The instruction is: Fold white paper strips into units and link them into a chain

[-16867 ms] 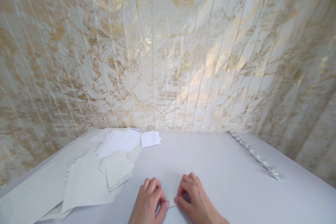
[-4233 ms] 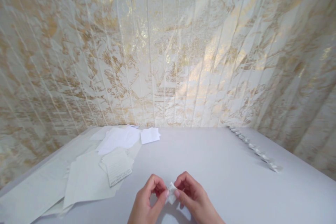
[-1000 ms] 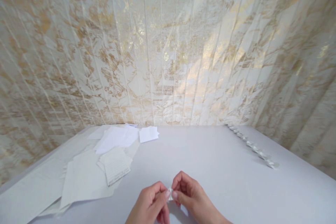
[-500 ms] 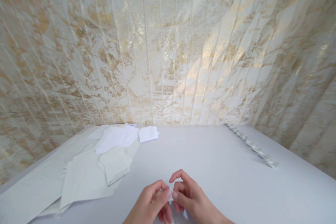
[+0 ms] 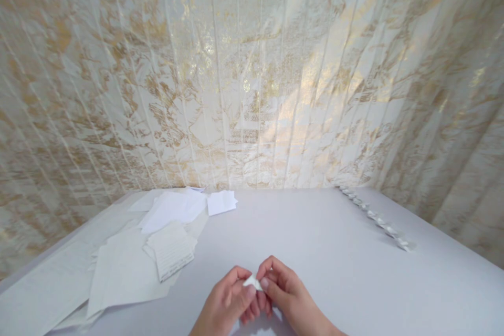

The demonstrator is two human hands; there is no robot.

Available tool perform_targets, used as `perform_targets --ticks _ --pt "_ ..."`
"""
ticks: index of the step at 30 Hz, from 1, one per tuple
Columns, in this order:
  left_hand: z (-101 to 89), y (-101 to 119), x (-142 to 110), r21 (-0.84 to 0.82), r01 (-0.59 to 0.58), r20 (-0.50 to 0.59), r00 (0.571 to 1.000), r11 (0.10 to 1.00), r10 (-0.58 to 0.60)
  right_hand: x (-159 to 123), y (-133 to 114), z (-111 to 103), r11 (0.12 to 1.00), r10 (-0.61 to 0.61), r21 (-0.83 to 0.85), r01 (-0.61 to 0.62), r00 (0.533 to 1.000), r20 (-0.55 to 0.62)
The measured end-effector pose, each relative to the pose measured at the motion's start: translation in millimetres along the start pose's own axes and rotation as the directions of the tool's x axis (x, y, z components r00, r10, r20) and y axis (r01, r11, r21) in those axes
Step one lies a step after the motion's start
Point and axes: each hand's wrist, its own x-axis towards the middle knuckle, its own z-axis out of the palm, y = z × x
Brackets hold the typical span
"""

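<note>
A small folded piece of white paper (image 5: 252, 282) is held between my two hands near the front edge of the view. My left hand (image 5: 230, 299) pinches it from the left, its thumb pressed on the lower part of the paper. On the other side my right hand (image 5: 285, 291) grips the right corner between thumb and fingertips. The lower fingers of both hands curl together under the paper, so its underside is hidden.
Loose white sheets (image 5: 122, 273) spread over the table's left side, with a lined paper stack (image 5: 173, 249) on top. A small white paper stack (image 5: 221, 203) lies at the back. A row of folded paper pieces (image 5: 372, 215) runs along the right. A patterned curtain (image 5: 252, 73) hangs behind.
More of the folded paper shows now above the thumbs. My right index finger, raised and apart before, has come down to the paper. The hands' lower fingers have drawn together.
</note>
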Motion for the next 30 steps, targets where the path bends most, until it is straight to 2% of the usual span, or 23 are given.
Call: perform_targets --ticks 3,5,7,10,14,19,26,30 --pt "2.4 3 -1 0.012 -0.113 -0.013 0.994 0.994 0.113 1 1 1 0.997 -0.001 0.081 -0.002 1.000 0.027" --pt "2.3 4 -2 0.024 -0.119 -0.012 0.993 0.993 0.119 0 4 2 0.996 0.003 0.094 -0.010 0.997 0.079" --pt "0.7 2 -3 0.041 -0.121 -0.012 0.993 0.992 0.121 -1 7 3 0.999 -0.003 0.051 -0.002 0.994 0.107" --pt "-3.9 -5 -2 0.085 -0.123 -0.021 0.992 0.989 0.125 -5 10 3 0.992 -0.028 -0.123 0.039 0.995 0.096" --pt "-10.4 -11 -3 0.252 -0.139 -0.026 0.988 0.958 0.150 -8 16 -1 0.955 -0.028 -0.292 0.057 0.995 0.100" --pt "-9.7 -3 -6 0.409 -0.209 -0.015 0.972 0.888 0.235 -8 18 -3 0.942 -0.011 -0.333 0.043 0.995 0.096" --pt "-1.9 3 -9 0.417 -0.195 -0.007 0.976 0.888 0.217 -9 12 -1 0.942 -0.050 -0.326 0.078 0.995 0.091" --pt "-0.3 0 -11 0.439 -0.240 -0.056 0.954 0.866 0.293 -11 10 -1 0.923 -0.075 -0.373 0.089 0.996 0.052"
